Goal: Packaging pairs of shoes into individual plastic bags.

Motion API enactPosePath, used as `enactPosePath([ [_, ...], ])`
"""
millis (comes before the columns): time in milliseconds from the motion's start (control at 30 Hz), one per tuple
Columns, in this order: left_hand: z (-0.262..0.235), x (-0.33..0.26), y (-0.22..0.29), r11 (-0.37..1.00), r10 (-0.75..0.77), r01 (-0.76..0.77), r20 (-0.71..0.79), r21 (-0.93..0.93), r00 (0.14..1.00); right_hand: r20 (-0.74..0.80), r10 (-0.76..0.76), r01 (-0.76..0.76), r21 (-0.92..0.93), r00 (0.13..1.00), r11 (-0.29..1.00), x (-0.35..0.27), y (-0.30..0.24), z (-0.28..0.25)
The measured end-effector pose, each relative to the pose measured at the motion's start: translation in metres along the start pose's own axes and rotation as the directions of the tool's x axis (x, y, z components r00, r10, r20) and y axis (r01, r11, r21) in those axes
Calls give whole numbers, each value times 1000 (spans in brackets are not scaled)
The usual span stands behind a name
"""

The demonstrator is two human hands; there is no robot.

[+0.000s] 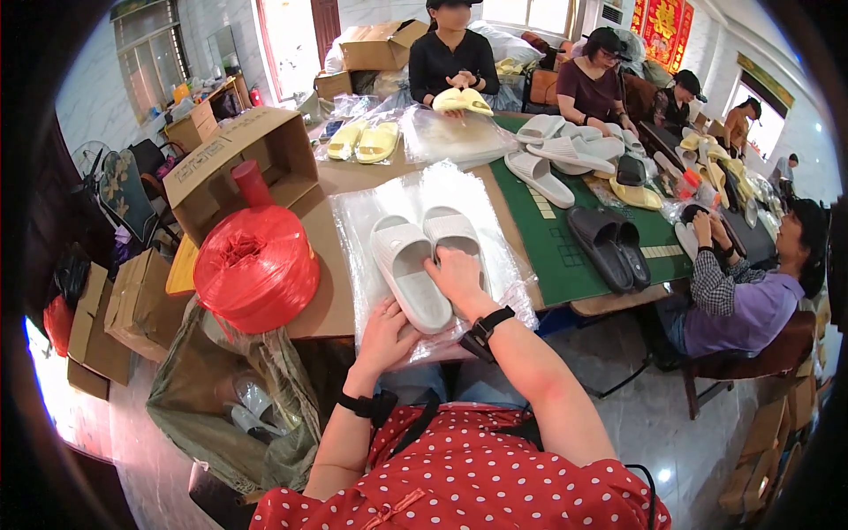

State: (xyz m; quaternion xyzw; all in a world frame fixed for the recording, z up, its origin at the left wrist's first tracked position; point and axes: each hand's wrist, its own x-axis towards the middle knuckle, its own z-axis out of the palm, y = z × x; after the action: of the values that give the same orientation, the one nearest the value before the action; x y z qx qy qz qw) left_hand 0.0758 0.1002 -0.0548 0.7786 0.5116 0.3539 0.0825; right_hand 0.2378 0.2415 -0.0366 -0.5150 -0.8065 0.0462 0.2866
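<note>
Near the front edge of the brown tabletop (335, 296), the left hand (384, 336) lies released, fingers extended, by the pale grey slippers (413, 278); the right hand (458, 276) rests over the pair, whether grasping I cannot tell; both slippers lie on clear bags (358, 225); a narrow bare strip leads left to the red roll (256, 274); rightward, past the bags' edge, spreads a green mat (549, 256).

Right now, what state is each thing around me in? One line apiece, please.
Grey slippers: unbagged, side by side, soles down.
Clear bags: flat, stacked under the slippers.
Left hand: at the left slipper's heel.
Right hand: on the slippers, grip unclear.
Red twine roll: wound.
Large cardboard box: open.
Green sack: open, things inside.
Black slippers: unbagged, paired.
</note>
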Motion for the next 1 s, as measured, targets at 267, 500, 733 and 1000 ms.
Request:
enactPosePath([
  [267, -2, 3, 5, 1000, 1, -1, 11, 10, 1000, -69, -31, 40, 132, 997, 990, 0, 11, -4],
  [500, -6, 3, 9, 996, -90, 88, 93, 19, 992, -333, 79, 38, 330, 940, 943, -33, 12, -60],
  [733, -18, 9, 21, 990, -71, 54, 127, 134, 989, -405, 332, -19, 609, 852, 793, -98, 44, -123],
  [1000, -18, 21, 21, 988, -26, 13, 89, 152, 996, -292, 466, -24, 826, 835, 563, -141, 71, -137],
])
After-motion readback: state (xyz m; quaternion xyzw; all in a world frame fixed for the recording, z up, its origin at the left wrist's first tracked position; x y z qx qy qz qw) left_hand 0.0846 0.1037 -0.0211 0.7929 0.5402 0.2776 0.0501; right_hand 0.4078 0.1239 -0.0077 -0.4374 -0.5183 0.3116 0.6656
